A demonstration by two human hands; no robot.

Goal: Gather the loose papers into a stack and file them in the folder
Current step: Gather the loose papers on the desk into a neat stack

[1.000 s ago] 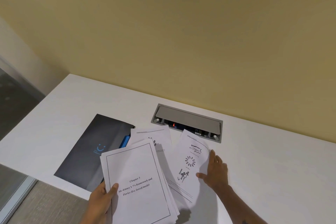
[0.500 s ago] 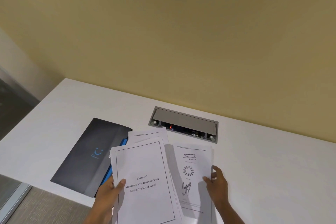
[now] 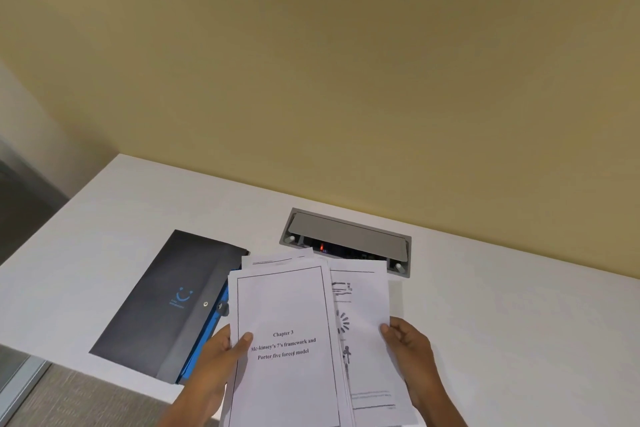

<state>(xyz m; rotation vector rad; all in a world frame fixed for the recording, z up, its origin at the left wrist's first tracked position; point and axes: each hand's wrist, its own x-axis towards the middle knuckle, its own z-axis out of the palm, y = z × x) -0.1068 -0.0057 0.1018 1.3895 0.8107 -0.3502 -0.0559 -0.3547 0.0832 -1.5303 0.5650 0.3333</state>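
Observation:
A stack of white printed papers (image 3: 284, 308) is held above the near edge of the white table, its top sheet reading "Chapter 3". My left hand (image 3: 221, 357) grips the stack's left edge, thumb on the top sheet. One sheet with small drawings (image 3: 367, 305) sticks out from under the stack on the right, and my right hand (image 3: 410, 347) holds its right edge. The dark folder (image 3: 166, 302) with a blue smile logo lies flat on the table just left of the papers, its blue inner edge showing beside my left hand.
A grey cable hatch (image 3: 346, 236) is set into the white table (image 3: 519, 340) behind the papers, close to the yellow wall. The table's left edge drops to a grey floor (image 3: 69, 399).
The right-hand sheet was pulled left off the table and tucked under the stack. My right hand went from lying flat on it to gripping its edge. The stack shifted right and up.

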